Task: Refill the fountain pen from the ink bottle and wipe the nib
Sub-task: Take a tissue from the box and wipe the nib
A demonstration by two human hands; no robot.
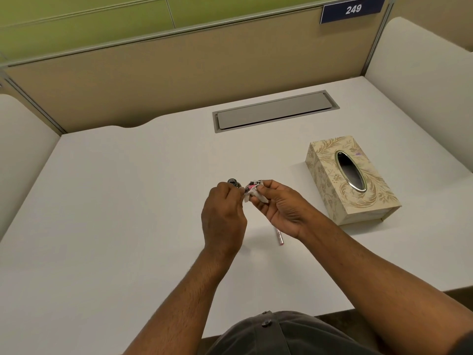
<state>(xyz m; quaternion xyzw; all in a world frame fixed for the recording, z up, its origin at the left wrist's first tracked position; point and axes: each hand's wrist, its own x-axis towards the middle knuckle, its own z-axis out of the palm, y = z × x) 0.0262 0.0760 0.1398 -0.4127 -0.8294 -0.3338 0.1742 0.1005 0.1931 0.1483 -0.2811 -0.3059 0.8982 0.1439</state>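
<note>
At the middle of the white desk [128, 201], my left hand [222, 216] is closed around the front section of a pink fountain pen [250, 187], most of it hidden by my fingers. My right hand [279, 206] pinches a small ink-stained white tissue [253, 193] that wraps the pen's tip. Just behind my left hand, the dark ink bottle [233, 182] stands with its mouth showing. A slim pink pen part [279, 237], barrel or cap, lies on the desk below my right hand.
A cream floral tissue box [332, 180] with an oval metal slot sits to the right. A grey cable hatch [276, 111] is set into the desk further back. Beige partition panels wall the desk on three sides.
</note>
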